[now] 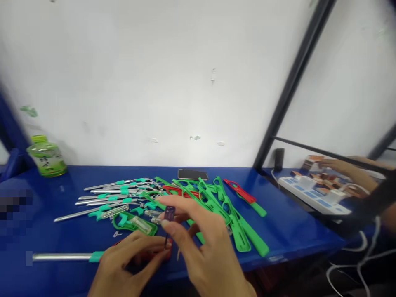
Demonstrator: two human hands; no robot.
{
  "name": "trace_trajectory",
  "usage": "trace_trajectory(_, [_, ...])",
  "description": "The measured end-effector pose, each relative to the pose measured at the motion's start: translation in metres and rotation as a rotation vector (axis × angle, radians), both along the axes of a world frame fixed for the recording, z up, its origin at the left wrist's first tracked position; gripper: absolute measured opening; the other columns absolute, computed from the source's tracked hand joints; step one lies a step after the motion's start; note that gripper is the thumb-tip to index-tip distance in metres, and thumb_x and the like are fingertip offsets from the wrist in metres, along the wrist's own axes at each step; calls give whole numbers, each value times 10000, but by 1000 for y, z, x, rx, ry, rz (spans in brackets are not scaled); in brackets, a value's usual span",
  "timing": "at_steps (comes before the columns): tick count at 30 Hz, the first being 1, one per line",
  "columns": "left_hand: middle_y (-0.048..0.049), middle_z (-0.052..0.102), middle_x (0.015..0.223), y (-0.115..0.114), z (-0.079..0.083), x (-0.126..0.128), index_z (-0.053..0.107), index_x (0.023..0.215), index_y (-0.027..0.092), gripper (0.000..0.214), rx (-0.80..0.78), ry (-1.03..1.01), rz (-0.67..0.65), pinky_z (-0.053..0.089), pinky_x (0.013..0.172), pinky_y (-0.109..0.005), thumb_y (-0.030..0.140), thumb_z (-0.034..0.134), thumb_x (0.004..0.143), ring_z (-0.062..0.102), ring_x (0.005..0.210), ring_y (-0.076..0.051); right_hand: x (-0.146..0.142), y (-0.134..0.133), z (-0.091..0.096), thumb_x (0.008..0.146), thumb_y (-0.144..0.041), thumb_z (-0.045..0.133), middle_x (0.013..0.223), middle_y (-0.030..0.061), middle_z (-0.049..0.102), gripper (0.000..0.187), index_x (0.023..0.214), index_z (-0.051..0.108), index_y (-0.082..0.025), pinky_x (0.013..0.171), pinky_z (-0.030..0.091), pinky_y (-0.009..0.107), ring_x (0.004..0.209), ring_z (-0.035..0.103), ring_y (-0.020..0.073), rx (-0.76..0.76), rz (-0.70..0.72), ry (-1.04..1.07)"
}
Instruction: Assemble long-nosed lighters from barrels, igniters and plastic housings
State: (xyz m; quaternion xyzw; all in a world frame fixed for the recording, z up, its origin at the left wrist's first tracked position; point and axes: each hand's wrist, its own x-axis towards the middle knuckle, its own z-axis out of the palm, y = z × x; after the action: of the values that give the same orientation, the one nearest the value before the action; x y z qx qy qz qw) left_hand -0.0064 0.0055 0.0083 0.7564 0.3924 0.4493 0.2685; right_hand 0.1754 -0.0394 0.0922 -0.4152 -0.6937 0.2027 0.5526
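My left hand (130, 258) is closed round the red body of a long-necked lighter (119, 243) lying near the table's front edge. From that body a teal collar and a silver metal tube (62, 257) stick out to the left. Between thumb and forefinger, my right hand (202, 237) pinches a small screwdriver (169, 214) with a dark purple handle. Its thin shaft points down to the red body, by my left fingertips; the tip is hidden. Just beyond my hands lies a green lighter shell (151, 228) with a clear fuel tank (140, 225).
Several metal tubes with teal parts (102, 200) lie at the left, and green lighter shells (241, 235) at the right. A phone (192, 175) rests by the wall, a green bottle (48, 156) far left. Beyond a dark post are a power strip (312, 196) and another person's arm (355, 171).
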Motion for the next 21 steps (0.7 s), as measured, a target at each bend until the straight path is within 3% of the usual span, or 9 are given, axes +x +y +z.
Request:
trace_trajectory(5, [-9, 780, 830, -1, 9, 4, 866, 951, 326, 127, 17, -13, -57, 611, 643, -213, 259, 773, 895, 747, 702, -172, 2, 3, -5, 1032, -193, 606, 1170, -25, 797, 391, 1337, 716, -411, 575, 587, 188, 936, 761, 166, -61, 48, 39])
trace_trajectory(10, [-44, 780, 871, 4, 6, 5, 861, 952, 283, 147, -49, -11, -123, 617, 683, -250, 246, 721, 923, 754, 775, -201, 1, 6, -8, 1010, -168, 620, 1084, -48, 792, 417, 1322, 714, -429, 613, 589, 191, 909, 748, 152, -77, 34, 15])
trace_trajectory(21, [19, 792, 817, 9, 4, 3, 817, 909, 290, 144, 72, 80, -116, 557, 702, -244, 222, 699, 955, 703, 773, -178, 1, 13, -14, 1030, -178, 607, 1058, -48, 774, 395, 1331, 697, -417, 701, 578, 215, 922, 734, 137, -66, -4, -15])
